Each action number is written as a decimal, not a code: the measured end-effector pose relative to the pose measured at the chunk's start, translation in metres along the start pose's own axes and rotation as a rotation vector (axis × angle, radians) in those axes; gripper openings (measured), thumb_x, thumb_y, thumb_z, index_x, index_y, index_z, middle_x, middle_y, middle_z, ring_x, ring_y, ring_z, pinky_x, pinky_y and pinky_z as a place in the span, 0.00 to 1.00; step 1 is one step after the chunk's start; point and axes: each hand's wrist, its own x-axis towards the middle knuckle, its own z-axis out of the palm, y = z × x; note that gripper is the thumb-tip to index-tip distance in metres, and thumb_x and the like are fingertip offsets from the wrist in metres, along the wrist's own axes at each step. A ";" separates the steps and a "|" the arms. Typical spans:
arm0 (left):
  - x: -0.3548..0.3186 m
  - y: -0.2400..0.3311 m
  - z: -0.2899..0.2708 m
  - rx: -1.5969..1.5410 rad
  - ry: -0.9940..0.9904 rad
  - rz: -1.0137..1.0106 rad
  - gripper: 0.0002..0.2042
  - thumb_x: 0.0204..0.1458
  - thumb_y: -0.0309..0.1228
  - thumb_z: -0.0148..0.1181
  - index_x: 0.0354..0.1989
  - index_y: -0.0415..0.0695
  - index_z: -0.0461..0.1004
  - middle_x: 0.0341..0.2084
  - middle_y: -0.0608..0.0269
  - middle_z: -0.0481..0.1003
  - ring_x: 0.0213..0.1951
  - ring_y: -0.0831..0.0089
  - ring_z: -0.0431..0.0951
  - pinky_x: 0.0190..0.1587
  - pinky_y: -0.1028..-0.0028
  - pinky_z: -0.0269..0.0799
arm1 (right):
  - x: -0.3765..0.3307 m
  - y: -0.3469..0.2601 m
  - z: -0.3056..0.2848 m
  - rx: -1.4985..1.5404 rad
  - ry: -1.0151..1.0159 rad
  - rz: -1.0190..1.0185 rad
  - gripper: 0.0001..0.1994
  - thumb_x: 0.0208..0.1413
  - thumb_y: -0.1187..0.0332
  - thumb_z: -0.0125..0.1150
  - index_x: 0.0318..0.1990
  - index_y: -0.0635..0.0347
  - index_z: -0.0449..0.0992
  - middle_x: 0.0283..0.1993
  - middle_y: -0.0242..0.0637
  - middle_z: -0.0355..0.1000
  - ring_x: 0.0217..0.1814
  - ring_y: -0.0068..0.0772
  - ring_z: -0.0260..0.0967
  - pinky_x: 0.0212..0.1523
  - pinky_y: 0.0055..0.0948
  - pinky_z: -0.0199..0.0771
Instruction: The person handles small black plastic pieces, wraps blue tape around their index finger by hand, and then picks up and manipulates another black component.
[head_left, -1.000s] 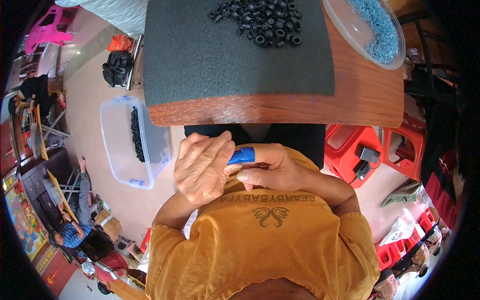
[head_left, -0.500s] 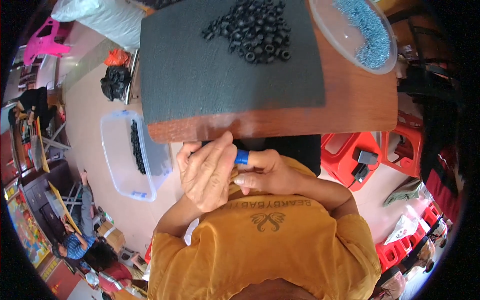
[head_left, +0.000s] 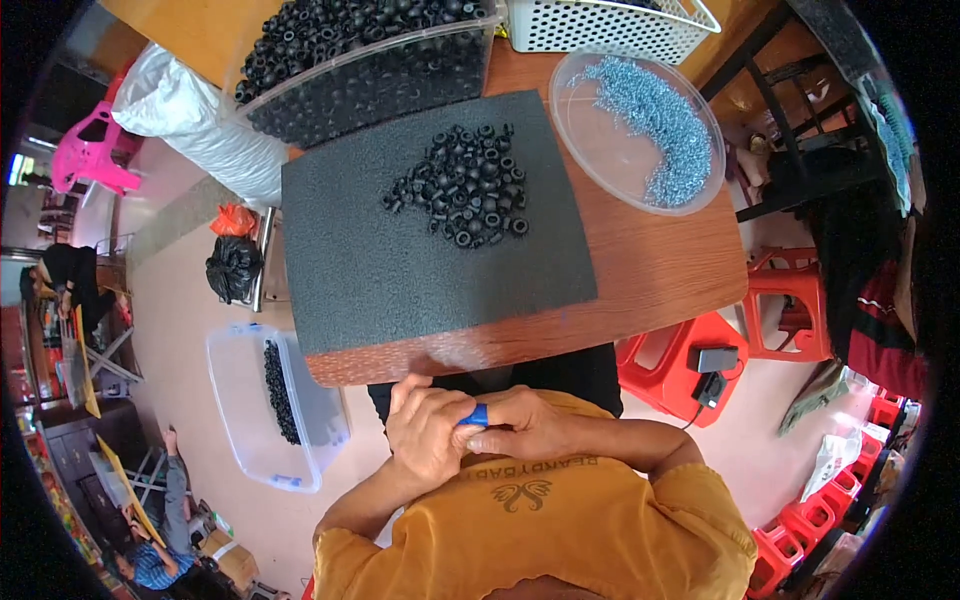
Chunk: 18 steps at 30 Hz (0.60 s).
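My left hand (head_left: 428,432) and my right hand (head_left: 522,424) meet in front of my body, just below the near edge of the table. The left one's fingers curl toward the right hand, and any small thing between them is hidden. A blue band (head_left: 474,414) is wrapped round a finger of the right hand, whose fingers are bent and pressed against the left. Beyond them, a pile of small black ring-like or cup-like parts (head_left: 475,190) lies on a dark grey mat (head_left: 400,280).
Behind the mat stands a clear bin (head_left: 370,48) full of black parts, with a white perforated basket (head_left: 600,32) beside it. A round clear lid (head_left: 600,150) holds small bluish metallic pieces. On the floor are a clear box (head_left: 225,400) at left and a red stool (head_left: 655,365) at right.
The view has shifted, so the table and hands sit lower and the bin and basket now show. The hands stay together, with the left fingers bent more closely against the right hand.
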 end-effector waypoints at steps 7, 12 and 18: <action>0.031 -0.001 -0.019 -0.275 0.146 -0.205 0.21 0.37 0.26 0.68 0.42 0.36 0.68 0.41 0.50 0.71 0.41 0.59 0.71 0.42 0.66 0.67 | 0.010 -0.003 -0.016 -0.473 0.159 -0.274 0.04 0.45 0.75 0.57 0.31 0.62 0.73 0.21 0.41 0.62 0.20 0.44 0.63 0.21 0.39 0.62; 0.037 -0.021 -0.029 -0.294 0.306 -0.358 0.13 0.42 0.21 0.61 0.39 0.36 0.69 0.36 0.51 0.74 0.38 0.62 0.73 0.40 0.70 0.68 | 0.016 -0.021 -0.033 -0.566 0.305 -0.414 0.10 0.44 0.79 0.60 0.37 0.66 0.74 0.20 0.40 0.65 0.18 0.38 0.63 0.18 0.32 0.61; 0.068 -0.041 -0.046 -0.017 0.124 -0.296 0.04 0.48 0.22 0.57 0.31 0.35 0.72 0.29 0.56 0.74 0.32 0.70 0.73 0.37 0.76 0.68 | -0.007 -0.042 -0.051 -0.435 0.471 -0.200 0.06 0.43 0.78 0.61 0.32 0.66 0.75 0.19 0.42 0.68 0.19 0.37 0.68 0.20 0.29 0.64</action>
